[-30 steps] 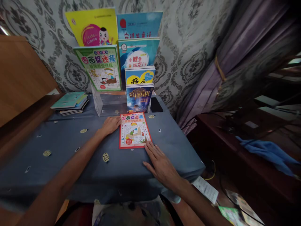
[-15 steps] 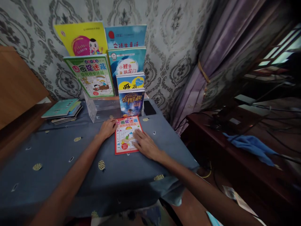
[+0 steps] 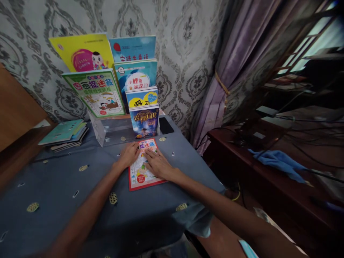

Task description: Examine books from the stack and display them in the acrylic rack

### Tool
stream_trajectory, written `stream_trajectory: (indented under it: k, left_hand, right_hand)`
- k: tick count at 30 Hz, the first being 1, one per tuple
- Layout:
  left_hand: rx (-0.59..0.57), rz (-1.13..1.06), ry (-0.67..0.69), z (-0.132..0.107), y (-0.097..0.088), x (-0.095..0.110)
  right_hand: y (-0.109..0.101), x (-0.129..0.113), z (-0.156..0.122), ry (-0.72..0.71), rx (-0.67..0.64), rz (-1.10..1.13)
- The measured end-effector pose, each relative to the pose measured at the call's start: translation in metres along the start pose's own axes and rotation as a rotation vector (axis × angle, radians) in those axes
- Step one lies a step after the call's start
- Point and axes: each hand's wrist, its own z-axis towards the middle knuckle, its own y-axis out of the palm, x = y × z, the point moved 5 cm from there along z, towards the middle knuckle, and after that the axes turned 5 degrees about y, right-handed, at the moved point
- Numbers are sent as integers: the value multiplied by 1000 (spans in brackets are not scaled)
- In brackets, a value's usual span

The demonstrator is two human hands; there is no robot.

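The red-bordered activity book (image 3: 139,178) lies flat on the bench (image 3: 67,190) just in front of the clear display stand (image 3: 113,127), its long axis pointing toward the stand. Both hands press on its cover, fingers loosely extended and gripping nothing: the left hand (image 3: 129,154) on the corner nearest the stand, the right hand (image 3: 158,165) across the middle.
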Motion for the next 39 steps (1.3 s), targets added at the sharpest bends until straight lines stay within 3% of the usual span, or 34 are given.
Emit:
stream_trajectory:
  k: [5, 12, 25, 31, 39]
  left_hand:
    - [60, -5, -9, 8, 14, 10]
    - [5, 6, -9, 10, 8, 9]
    - [-53, 153, -112, 25, -1, 31]
    - [-49, 122, -126, 24, -4, 33]
    - [5, 99, -70, 22, 7, 26]
  right_hand:
    - [3, 19, 30, 118, 15, 9]
    - [-1, 47, 28, 344, 130, -7]
    - [-17, 60, 28, 327, 174, 105]
    - [-25, 67, 28, 371, 187, 137]
    - [-26, 61, 29, 304, 168, 61]
